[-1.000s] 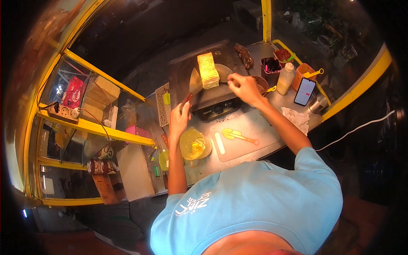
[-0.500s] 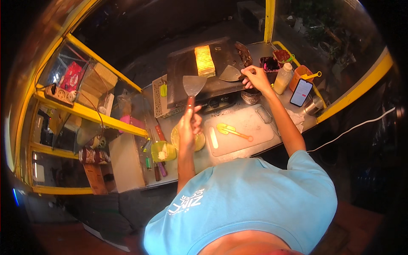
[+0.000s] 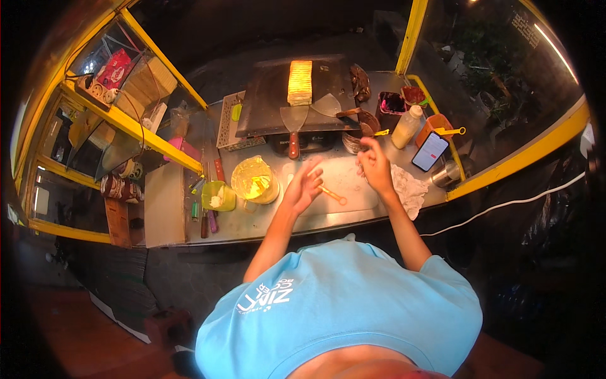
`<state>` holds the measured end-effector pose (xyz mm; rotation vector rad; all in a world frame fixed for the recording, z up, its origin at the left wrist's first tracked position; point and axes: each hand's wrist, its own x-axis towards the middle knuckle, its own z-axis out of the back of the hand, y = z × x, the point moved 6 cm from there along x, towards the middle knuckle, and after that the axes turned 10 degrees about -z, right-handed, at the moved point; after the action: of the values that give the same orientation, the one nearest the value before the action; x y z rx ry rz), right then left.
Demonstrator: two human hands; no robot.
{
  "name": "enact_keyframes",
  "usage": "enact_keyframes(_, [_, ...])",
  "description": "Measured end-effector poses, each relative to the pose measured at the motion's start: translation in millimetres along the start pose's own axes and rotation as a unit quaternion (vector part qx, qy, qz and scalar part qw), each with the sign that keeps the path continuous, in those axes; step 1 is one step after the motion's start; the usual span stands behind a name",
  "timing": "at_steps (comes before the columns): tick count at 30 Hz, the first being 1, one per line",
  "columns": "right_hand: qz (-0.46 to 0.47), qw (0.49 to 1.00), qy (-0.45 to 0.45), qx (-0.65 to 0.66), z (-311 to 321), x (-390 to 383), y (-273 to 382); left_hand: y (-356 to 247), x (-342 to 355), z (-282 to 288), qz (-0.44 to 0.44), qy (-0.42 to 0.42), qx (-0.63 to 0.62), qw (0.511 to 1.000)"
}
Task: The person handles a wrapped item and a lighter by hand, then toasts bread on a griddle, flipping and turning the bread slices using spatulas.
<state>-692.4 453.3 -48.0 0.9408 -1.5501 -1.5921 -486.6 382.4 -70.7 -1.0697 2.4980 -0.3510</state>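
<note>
Above the white cutting board (image 3: 344, 169), my left hand (image 3: 305, 189) is empty with its fingers apart. To its right hovers my right hand (image 3: 376, 167), its fingers loosely bent and apart, with nothing visible in them. Beyond the hands is a dark flat griddle (image 3: 265, 95), with a tall stack of sliced bread (image 3: 300, 82) on it, lit orange. One wide scraper (image 3: 294, 129) lies at the griddle's front edge, its wooden handle toward me. A second scraper (image 3: 327, 105) rests to the right of the bread. An orange-handled utensil (image 3: 333, 194) on the board is partly covered by my left hand.
Left of the board stand a yellow tub (image 3: 255, 180) and a green container (image 3: 218, 196) with pale spread. At right are a squeeze bottle (image 3: 407, 127), a phone (image 3: 430, 151), a crumpled cloth (image 3: 408, 189) and a metal cup (image 3: 445, 174). Yellow frame posts (image 3: 410, 38) border the counter.
Both scrapers have left my hands and now lie at the griddle. My hands have drawn back toward me over the board. The whole view has shifted somewhat.
</note>
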Motion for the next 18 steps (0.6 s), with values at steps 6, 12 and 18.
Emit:
enact_keyframes(6, [0.002,0.946,0.011,-0.325,25.6,-60.4,-81.6,-93.7,-147.3,-92.2,-0.057,0.164,0.551,0.816])
enact_keyframes(12, [-0.038,0.94,0.05,-0.336,16.7,-83.9,-131.6,-148.3,-316.1,-281.7,-0.375,0.488,0.31,0.725])
enact_keyframes(18, [0.125,0.922,-0.02,-0.365,14.9,-90.0,-131.7,-96.0,-352.6,-370.3,-0.183,0.606,0.488,0.601])
